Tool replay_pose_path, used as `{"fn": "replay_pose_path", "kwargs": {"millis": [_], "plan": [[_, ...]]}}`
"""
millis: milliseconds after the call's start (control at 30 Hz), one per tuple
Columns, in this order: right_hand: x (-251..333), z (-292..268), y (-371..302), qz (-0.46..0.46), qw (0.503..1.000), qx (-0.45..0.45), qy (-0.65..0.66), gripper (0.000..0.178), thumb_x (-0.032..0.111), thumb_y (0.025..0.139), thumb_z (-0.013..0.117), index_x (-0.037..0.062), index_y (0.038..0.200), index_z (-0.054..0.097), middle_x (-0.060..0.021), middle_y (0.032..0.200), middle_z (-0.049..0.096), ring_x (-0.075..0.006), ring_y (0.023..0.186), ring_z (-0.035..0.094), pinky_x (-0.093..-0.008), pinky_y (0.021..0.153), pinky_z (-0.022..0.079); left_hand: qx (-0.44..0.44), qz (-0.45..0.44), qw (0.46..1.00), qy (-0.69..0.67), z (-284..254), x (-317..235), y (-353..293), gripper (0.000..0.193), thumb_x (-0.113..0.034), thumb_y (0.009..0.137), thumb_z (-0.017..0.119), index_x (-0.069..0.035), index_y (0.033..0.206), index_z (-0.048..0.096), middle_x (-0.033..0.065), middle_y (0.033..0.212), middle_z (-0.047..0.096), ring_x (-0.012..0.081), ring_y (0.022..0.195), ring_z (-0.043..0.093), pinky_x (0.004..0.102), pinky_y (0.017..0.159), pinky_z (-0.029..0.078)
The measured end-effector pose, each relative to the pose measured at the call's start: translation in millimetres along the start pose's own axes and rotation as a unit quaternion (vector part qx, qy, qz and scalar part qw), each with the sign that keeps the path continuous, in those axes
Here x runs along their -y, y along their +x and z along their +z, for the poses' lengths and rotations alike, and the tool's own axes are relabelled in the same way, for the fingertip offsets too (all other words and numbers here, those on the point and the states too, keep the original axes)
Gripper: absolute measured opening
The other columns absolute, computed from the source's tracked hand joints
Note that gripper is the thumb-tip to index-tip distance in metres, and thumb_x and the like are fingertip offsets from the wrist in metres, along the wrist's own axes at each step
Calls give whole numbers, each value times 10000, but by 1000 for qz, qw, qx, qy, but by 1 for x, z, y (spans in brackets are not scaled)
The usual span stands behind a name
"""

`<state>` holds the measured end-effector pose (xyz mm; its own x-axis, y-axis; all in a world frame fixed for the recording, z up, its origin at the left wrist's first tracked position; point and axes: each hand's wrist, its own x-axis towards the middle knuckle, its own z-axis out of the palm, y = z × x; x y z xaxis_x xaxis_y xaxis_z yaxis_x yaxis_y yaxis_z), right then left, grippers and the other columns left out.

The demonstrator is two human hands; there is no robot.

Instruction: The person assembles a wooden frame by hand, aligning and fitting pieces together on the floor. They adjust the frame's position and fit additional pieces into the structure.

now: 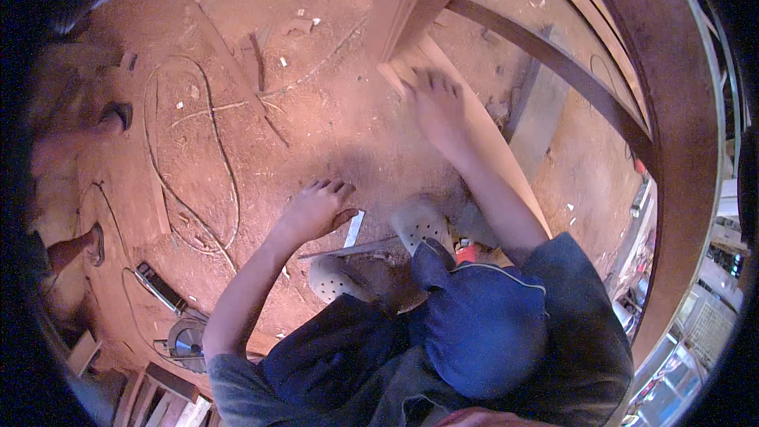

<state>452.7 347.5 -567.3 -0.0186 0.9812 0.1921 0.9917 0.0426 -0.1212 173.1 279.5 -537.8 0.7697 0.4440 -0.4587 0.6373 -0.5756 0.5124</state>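
Over dusty reddish floor (pixel 316 119), shows wooden board (pixel 486 138) beneath spread-fingered right grip (pixel 439 111), can't tell if touching, plus pale strip (pixel 355 229) beside half-curled left grip (pixel 319 209), can't tell if holding.

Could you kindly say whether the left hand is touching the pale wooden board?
No, the left hand is apart from the pale board, while the right hand is over it.

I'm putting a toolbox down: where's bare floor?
The widest patch of bare floor lies between the looped cord and the board, beyond the left hand. A smaller one lies right of the grey plank. It's crowded around the shoes and by the saw.
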Motion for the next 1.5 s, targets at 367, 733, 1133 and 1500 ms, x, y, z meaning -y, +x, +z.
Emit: {"fn": "replay_pose_path", "kwargs": {"millis": [367,733,1133,1500], "plan": [[3,9,15,13,1000,-7,-10,440,364,921,589,76,1253,578,-151,1144,621,-316,1095,589,-471,906,466,-23,-1,1000,-11,26,13,-1,449,-368,918,605,-39,1222,573,188,1180,616,356,1143,580,473,978,449],[-1,10,19,8,999,46,1,410,358,952,550,39,1210,568,-189,1161,602,-367,1066,586,-488,907,477,44,18,999,-16,25,11,6,440,-365,916,599,-59,1232,580,170,1218,608,360,1115,591,463,967,470],[9,-8,27,18,997,76,23,403,340,965,541,35,1228,543,-218,1131,586,-380,1102,568,-518,902,488,16,23,999,46,-3,38,21,397,-288,898,607,-47,1213,598,191,1213,612,395,1098,588,477,960,474],[18,-4,29,42,993,89,59,415,336,956,554,31,1236,535,-221,1188,567,-393,1103,568,-525,866,507,56,59,996,24,15,29,25,364,-320,932,580,-90,1213,607,156,1248,599,370,1155,571,457,978,473]]}}
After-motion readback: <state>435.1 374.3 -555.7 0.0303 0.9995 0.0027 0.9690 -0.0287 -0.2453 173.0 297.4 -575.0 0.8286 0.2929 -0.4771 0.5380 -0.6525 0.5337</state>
